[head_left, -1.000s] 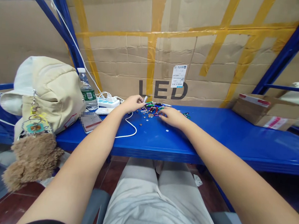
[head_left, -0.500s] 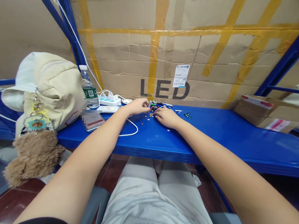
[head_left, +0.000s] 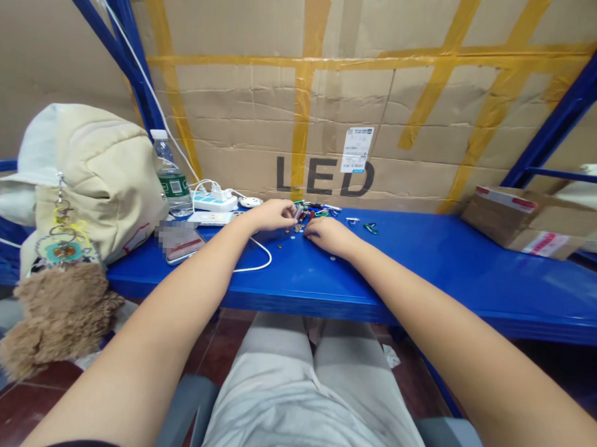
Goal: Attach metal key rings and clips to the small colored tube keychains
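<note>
My left hand (head_left: 277, 214) is over the blue tabletop, its thumb and fingers pinched round a small pale piece (head_left: 298, 213) that is too small to name. Close beside it, my right hand (head_left: 332, 234) rests low on the table with the fingers curled down. Its fingertips are at a cluster of small brownish, coin-like discs (head_left: 299, 229), and whether they hold one is hidden. Behind both hands lies a pile of pens and small coloured items (head_left: 315, 206). A few loose discs lie nearer the front, including a dark one (head_left: 279, 246) and a whitish one (head_left: 333, 258).
To the left are a phone (head_left: 181, 243), a white power strip (head_left: 214, 200), a water bottle (head_left: 174, 180) and a cream bag (head_left: 101, 166) with a plush charm. A green carabiner-like clip (head_left: 371, 228) lies right of the pile. A cardboard box (head_left: 533, 219) stands far right.
My right hand's fingers have curled in slightly at the discs. My left hand keeps its pinch, with the pale piece tilted differently. The whole view has shifted a little.
</note>
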The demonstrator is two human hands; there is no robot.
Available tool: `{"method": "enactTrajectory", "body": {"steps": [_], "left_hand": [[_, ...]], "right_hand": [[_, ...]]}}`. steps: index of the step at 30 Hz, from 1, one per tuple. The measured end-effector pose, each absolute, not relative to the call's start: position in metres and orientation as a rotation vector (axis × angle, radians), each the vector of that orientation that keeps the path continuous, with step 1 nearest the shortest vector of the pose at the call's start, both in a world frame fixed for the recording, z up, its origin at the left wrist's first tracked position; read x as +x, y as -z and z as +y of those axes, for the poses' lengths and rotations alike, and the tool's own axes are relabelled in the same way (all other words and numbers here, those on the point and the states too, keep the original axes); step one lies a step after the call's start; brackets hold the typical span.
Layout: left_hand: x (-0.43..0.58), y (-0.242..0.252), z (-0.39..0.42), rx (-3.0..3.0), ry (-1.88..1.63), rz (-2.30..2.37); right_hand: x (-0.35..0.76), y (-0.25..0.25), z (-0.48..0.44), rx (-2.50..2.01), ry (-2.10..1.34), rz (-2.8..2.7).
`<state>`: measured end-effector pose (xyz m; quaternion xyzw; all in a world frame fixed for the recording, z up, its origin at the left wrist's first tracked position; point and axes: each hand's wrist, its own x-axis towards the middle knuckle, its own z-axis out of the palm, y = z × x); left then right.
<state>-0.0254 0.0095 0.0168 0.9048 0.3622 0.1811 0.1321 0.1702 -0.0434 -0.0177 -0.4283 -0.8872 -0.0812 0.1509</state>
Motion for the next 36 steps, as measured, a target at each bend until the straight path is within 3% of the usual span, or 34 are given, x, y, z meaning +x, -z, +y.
{"method": "enactTrajectory", "body": {"steps": [7,12,18,36], "left_hand": [[-0.027,-0.02,0.006,2.6,-0.568,1.023],[-0.028,-0.02,0.008,2.582,-0.522,1.043],[-0.027,-0.021,0.006,2.586,-0.484,1.027],[-0.027,-0.021,0.005,2.562,-0.568,1.02]], "right_hand": [[0.201,-0.001,-0.05,-1.409,0.045,-2.118],[0.255,-0.015,-0.053,-1.641,0.107,-1.608],[0.255,-0.002,-0.043,-1.992,-0.064,-1.969],[0.248,-0.006,-0.051,-2.046,-0.185,-2.175]]}}
